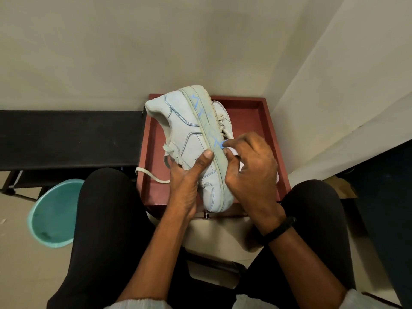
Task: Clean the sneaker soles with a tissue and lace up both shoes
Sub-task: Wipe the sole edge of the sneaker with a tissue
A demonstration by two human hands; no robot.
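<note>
Red tray (pixel 252 112), pale sneaker (pixel 185 130) inside

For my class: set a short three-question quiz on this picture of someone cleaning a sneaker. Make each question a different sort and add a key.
1. True or false: the left hand holds the sneaker flat on its sole.
2. What does the right hand pinch in its fingers? A. a brush B. a tissue C. a sponge
3. Fill in: the marks drawn on the midsole are ____ in colour.
Key: 1 false, it is tipped on its side; 2 B; 3 blue.
</note>
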